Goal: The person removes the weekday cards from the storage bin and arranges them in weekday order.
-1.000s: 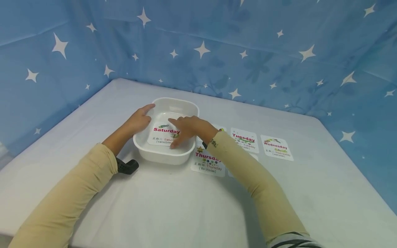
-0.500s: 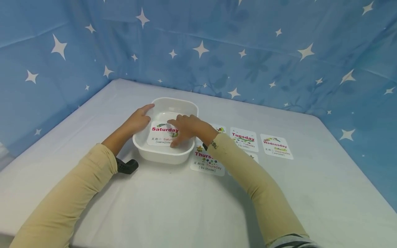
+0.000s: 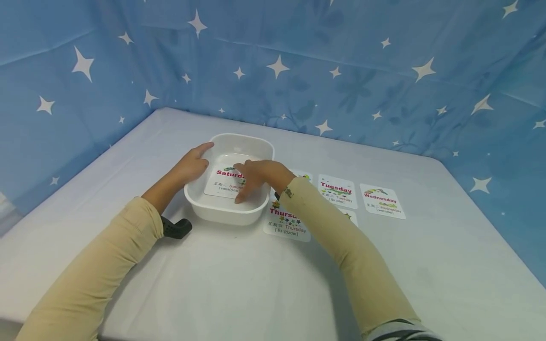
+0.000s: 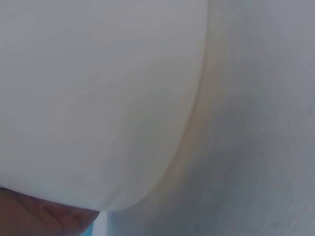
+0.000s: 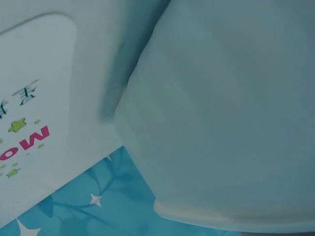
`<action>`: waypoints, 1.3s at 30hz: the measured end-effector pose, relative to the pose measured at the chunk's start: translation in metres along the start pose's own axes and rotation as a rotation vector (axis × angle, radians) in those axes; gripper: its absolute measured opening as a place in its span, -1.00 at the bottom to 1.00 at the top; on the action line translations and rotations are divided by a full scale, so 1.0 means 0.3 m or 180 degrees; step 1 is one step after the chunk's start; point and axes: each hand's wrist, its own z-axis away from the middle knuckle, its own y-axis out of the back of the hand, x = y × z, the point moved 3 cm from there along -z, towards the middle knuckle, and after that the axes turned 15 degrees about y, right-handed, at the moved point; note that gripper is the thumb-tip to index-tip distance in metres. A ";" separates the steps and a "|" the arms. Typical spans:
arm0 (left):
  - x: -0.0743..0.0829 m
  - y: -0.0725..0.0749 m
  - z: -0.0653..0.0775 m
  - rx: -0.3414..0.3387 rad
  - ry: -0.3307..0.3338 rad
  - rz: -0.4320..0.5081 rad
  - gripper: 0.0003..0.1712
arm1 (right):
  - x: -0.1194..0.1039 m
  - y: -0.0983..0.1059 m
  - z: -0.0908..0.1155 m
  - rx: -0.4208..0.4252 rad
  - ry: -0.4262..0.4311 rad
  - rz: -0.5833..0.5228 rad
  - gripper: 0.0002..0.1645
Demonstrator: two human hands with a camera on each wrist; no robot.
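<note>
Now, just left of the middle of the frame, a flat white square card with red "Saturday" letters (image 3: 223,186), inside a shiny white tub with round corners (image 3: 228,216). Over the card's right part, the right hand (image 3: 259,174), thumb and finger spread wide; cannot tell about a tight hold on the card. On the tub's left rim, the left hand (image 3: 189,166), holding the edge. More to the right, flat on a white cloth (image 3: 213,279), a white "Thursday" card (image 3: 285,228), a white "Tuesday" card (image 3: 337,193) and a white "Wednesday" card (image 3: 382,201). Across the top, a blue curtain with white stars (image 3: 354,90).
</note>
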 end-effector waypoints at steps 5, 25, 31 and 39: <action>0.005 -0.001 0.002 0.0003 -0.0001 -0.0031 -0.26 | -0.003 0.003 -0.003 0.0032 0.0110 0.0136 0.32; 0.001 -0.003 0.003 0.0003 -0.0012 -0.0014 -0.26 | -0.034 0.005 0.016 0.0185 0.0263 0.0625 0.23; 0.005 -0.003 0.004 -0.0013 -0.0028 0.0023 -0.26 | -0.042 0.004 0.019 0.0171 0.0380 0.0691 0.23; 0.001 0.000 0.005 -0.0046 -0.0025 0.0060 -0.26 | -0.043 0.024 0.031 0.0760 0.0740 0.0989 0.04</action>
